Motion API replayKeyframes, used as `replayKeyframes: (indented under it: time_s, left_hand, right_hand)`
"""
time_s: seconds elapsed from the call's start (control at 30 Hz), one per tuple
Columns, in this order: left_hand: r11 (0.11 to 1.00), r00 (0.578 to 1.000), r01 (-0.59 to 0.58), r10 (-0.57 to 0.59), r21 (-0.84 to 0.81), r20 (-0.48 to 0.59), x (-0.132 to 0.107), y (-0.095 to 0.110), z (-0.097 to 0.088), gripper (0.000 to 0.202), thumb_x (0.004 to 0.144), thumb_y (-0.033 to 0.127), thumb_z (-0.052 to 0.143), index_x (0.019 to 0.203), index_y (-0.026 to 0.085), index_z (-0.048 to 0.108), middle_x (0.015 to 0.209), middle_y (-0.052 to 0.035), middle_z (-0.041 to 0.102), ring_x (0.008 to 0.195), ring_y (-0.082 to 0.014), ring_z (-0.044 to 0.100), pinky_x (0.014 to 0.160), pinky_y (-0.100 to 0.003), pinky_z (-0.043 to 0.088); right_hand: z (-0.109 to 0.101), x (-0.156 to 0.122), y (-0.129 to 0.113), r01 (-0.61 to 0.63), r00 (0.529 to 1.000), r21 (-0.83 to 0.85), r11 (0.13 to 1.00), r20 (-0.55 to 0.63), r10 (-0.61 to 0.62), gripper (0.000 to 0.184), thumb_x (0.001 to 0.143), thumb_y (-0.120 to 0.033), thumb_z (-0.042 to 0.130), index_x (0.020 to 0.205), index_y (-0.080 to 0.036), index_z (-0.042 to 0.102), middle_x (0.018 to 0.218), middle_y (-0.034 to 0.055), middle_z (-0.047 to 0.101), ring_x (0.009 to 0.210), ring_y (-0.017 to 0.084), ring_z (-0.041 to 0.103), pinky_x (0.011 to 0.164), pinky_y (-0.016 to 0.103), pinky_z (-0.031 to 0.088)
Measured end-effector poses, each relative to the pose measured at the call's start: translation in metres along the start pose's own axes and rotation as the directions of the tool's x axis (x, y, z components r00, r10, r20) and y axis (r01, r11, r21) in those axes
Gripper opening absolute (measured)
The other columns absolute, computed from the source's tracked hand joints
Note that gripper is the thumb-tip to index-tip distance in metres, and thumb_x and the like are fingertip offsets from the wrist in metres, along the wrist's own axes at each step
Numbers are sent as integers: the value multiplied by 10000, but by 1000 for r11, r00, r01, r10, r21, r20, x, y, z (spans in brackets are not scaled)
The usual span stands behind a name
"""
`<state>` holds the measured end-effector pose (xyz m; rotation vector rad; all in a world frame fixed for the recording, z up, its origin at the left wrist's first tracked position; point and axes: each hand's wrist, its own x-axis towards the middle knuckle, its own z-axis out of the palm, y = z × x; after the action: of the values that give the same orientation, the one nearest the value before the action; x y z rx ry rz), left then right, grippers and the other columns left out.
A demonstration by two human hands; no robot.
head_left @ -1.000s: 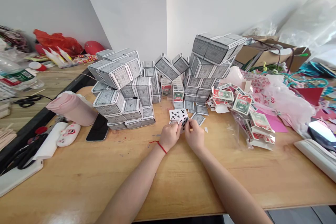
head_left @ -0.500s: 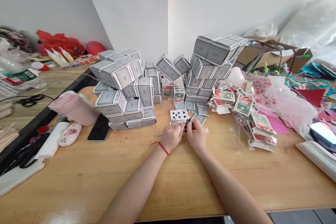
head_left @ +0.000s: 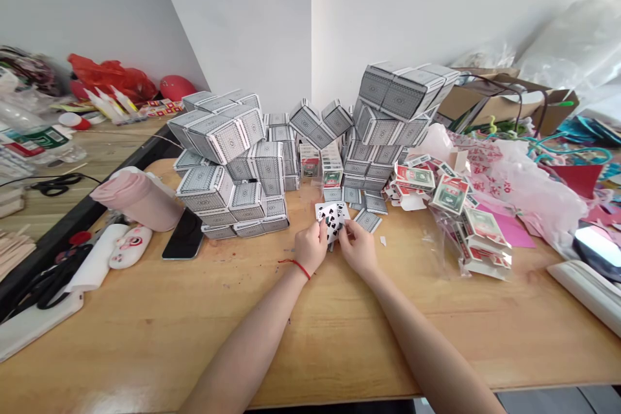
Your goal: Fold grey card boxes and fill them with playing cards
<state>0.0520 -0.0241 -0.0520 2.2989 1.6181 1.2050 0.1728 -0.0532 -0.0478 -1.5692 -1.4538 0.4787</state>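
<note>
My left hand [head_left: 310, 247] and my right hand [head_left: 358, 248] meet at the middle of a wooden table [head_left: 145, 323]. Together they pinch a playing card [head_left: 334, 222] showing black spades, tilted up between the fingertips. A red string circles my left wrist. Just beyond the hands lie loose grey-backed cards [head_left: 367, 220]. Behind them stand piles of cubes made from grey-backed cards [head_left: 228, 162] on the left and a taller pile [head_left: 395, 110] on the right.
Red and green card boxes [head_left: 449, 197] spill from plastic wrap at the right. A pink bottle [head_left: 138, 199], a black phone [head_left: 184, 242] and a pink toy-like object [head_left: 129, 246] lie at the left. Scissors [head_left: 46, 288] rest at the left edge. Bags and paper clutter the far right.
The spade card that lay flat beyond my fingers is now lifted and held upright between both hands. My hands have shifted slightly forward.
</note>
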Motion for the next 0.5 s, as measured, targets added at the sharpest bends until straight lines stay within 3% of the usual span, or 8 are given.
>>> replayKeyframes:
  time_s: [0.2,0.37,0.43,0.5]
  left_hand:
    - [990,997,66,-61,-126,45,1,-1,0,405,882,330,311,509,190,379,409,6,426,380,-97,380,439,-250,219]
    - [970,992,68,-40,-232,123,-1,1,1,400,876,347,315,508,194,345,395,25,379,365,-87,343,429,-242,219]
    - [965,990,83,-53,-247,128,-1,2,1,396,874,346,316,510,193,336,395,29,369,363,-83,332,422,-238,212]
    - [963,991,100,-72,-252,117,0,3,0,390,873,344,315,513,194,327,401,30,370,370,-84,336,425,-237,212]
  right_hand:
    - [-2,0,6,105,994,-164,981,14,-104,212,825,-277,372,783,-185,558,586,13,570,496,125,503,489,213,352]
    - [-2,-1,5,241,959,-474,847,-18,-283,224,820,-218,372,714,-164,562,530,25,546,473,126,480,480,227,296]
    - [-3,-1,3,240,953,-502,831,-40,-299,234,821,-213,370,693,-160,560,528,28,541,481,126,476,487,231,290]
    - [-3,-2,1,205,963,-418,885,-74,-258,231,826,-235,374,720,-156,564,554,26,547,495,124,475,495,231,297]
